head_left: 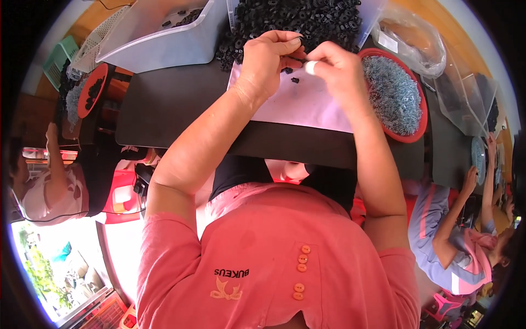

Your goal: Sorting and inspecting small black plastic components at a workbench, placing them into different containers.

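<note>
My left hand (pixel 268 61) is closed in a pinch at the near edge of a heap of small black plastic parts (pixel 307 22). A dark part shows between its fingertips, its exact shape too small to read. Fingertips of my right hand (pixel 338 70) meet it there, pinched together; the thumb tip wears a white cover. What the right fingers grip is hidden. One loose black part (pixel 295 80) lies below them on a pale pink sheet (pixel 307 112). Beside my right forearm is a red basin (pixel 406 139) full of thin, grey-blue pieces that look like small springs.
A translucent bin (pixel 159 57) stands left of the heap on the dark table (pixel 164 107). At the right are a clear plastic bag (pixel 419 41) and a clear bin (pixel 466 104). Co-workers sit left (pixel 49 186) and right (pixel 452 241); another red basin (pixel 92 90) holds black parts.
</note>
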`<state>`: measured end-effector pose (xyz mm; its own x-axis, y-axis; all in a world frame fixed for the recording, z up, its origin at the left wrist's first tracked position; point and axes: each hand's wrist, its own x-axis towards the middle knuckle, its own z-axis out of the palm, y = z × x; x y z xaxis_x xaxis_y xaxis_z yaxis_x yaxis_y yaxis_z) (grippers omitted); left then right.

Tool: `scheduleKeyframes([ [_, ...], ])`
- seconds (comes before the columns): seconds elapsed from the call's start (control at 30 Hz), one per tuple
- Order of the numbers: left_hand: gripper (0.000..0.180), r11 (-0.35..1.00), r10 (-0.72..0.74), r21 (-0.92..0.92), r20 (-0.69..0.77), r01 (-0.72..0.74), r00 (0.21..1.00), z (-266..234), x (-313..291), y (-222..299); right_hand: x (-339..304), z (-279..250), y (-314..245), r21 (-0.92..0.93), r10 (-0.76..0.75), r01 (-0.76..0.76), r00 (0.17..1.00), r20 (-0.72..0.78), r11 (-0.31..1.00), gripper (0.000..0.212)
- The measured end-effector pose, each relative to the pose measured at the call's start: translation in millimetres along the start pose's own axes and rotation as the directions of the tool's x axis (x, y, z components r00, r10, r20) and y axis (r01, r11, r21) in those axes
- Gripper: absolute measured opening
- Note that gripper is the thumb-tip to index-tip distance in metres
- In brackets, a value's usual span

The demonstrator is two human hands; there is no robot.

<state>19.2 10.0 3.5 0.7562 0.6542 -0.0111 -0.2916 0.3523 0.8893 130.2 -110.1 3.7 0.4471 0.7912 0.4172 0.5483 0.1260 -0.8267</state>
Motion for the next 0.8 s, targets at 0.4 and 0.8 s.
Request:
scheduleKeyframes([
  [0.4, 0.009, 0.904, -0.106, -0.412, 0.041, 0.113, 0.994, -4.8, 1.9, -8.9, -12.5, 39.1, -16.9, -0.164, -0.452, 0.445, 0.892, -0.007, 0.881, 0.014],
  [0.8, 0.012, 0.971, -0.128, -0.200, 0.026, 0.130, 0.991, 5.8, -7.0, -14.6, -6.3, -7.3, -18.5, 0.261, 0.098, -0.044, 0.975, -0.199, 0.964, 0.019],
])
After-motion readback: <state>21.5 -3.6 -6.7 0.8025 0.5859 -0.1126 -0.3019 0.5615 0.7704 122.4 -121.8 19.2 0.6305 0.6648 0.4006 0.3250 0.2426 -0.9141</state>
